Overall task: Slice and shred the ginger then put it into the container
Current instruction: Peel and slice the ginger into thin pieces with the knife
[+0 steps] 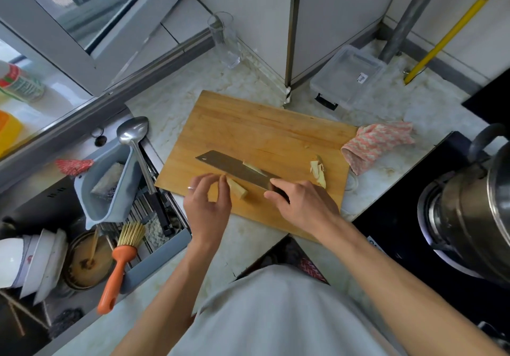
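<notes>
knife (237,169) handle mostly hidden under right hand (300,203) clenched round it | left hand (208,201) fingertips pinch pale ginger (237,190) chunk on cutting board (265,132) | 1 thin slice stuck on blade | peel scraps (318,173) at right edge

No words to read

The clear box (348,76) has a small white sticker (361,76), but its print is too tiny to read. The bottle (20,82) has a red and green label, too blurry to read.
</notes>
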`<state>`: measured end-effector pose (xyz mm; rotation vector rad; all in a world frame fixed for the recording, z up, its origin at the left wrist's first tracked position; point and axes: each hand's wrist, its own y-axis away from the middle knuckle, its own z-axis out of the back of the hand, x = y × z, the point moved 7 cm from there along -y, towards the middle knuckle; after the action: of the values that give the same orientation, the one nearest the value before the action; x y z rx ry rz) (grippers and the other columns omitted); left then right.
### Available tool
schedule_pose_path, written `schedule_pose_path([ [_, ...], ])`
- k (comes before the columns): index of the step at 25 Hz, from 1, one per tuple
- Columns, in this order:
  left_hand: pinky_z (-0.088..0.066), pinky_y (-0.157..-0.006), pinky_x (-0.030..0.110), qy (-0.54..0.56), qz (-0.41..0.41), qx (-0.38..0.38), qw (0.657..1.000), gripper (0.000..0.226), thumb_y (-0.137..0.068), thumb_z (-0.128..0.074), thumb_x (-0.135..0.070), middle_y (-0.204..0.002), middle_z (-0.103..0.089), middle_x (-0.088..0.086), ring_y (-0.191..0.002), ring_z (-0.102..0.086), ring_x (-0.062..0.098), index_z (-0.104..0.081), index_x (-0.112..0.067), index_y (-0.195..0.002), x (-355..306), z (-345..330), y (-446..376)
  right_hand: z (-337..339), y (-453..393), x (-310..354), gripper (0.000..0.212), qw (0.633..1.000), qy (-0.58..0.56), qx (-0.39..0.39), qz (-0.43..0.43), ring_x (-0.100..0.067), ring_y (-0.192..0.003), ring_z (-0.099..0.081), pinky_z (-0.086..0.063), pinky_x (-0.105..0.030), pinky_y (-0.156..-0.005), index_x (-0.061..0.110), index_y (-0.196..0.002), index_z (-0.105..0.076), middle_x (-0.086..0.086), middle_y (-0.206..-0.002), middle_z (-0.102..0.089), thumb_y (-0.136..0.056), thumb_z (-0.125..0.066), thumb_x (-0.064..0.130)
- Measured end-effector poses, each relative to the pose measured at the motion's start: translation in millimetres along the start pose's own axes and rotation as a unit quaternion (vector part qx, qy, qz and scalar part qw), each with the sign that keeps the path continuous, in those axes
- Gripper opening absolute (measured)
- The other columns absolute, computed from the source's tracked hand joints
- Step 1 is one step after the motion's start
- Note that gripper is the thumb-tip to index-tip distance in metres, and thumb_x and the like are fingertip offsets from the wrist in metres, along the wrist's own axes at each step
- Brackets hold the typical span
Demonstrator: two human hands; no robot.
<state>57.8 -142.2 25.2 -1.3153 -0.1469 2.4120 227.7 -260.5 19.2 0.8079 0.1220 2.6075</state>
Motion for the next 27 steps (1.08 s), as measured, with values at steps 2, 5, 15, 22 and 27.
schedule_pose_path([
  [2,-0.042,-0.069,0.026,-0.045,-0.068,0.061,0.995,0.017,-0.093,-0.065,-0.020,-0.085,-0.063,-0.001,-0.079,-0.055,0.015,-0.073,-0.009,-0.082,-16.9,-3.2,-20.3,0.1,-0.7,1.5,0.035,0.999,0.022,-0.009,0.029,-0.033,-0.071,-0.060,-0.051,-0.038,-0.059,0.024,-0.101,-0.054,-0.001,-0.080,-0.065,-0.100,-0.043,0.057],
  [5,-0.027,-0.072,0.031,-0.180,-0.152,0.206,0.950,0.038,-0.095,-0.045,-0.035,-0.077,-0.058,-0.004,-0.076,-0.044,0.017,-0.068,-0.017,-0.072,-28.2,-30.0,-39.5,1.4,-1.0,-1.4,0.041,0.997,0.054,-0.021,0.044,-0.034,-0.081,-0.066,-0.052,-0.040,-0.063,0.020,-0.116,-0.060,-0.005,-0.091,-0.069,-0.100,-0.045,0.055],
  [15,-0.034,-0.107,0.039,-0.280,-0.135,0.434,0.845,0.063,-0.079,-0.025,-0.024,-0.139,-0.059,-0.003,-0.128,-0.050,0.024,-0.068,-0.018,-0.125,-16.8,-68.7,-42.4,-3.4,-1.4,11.6,0.043,0.992,0.092,0.010,0.083,-0.035,-0.080,-0.066,-0.038,-0.035,-0.058,0.020,-0.120,-0.059,-0.008,-0.091,-0.067,-0.102,-0.041,0.055],
  [22,-0.052,-0.080,0.040,-0.231,-0.113,0.430,0.865,0.048,-0.076,-0.045,0.006,-0.112,-0.069,0.003,-0.104,-0.062,0.030,-0.073,-0.020,-0.106,-18.7,-65.3,-43.1,-1.9,0.2,18.3,0.044,0.989,0.118,0.017,0.092,-0.035,-0.081,-0.066,-0.037,-0.035,-0.057,0.020,-0.117,-0.059,-0.008,-0.092,-0.067,-0.103,-0.039,0.056],
  [27,-0.041,-0.108,0.037,-0.268,-0.101,0.446,0.848,0.063,-0.082,-0.041,0.006,-0.144,-0.055,-0.001,-0.132,-0.050,0.026,-0.059,-0.020,-0.137,-18.6,-76.6,-51.7,-3.6,1.6,20.0,0.043,0.989,0.120,0.021,0.086,-0.035,-0.081,-0.065,-0.037,-0.036,-0.057,0.019,-0.114,-0.059,-0.008,-0.090,-0.066,-0.103,-0.040,0.055],
])
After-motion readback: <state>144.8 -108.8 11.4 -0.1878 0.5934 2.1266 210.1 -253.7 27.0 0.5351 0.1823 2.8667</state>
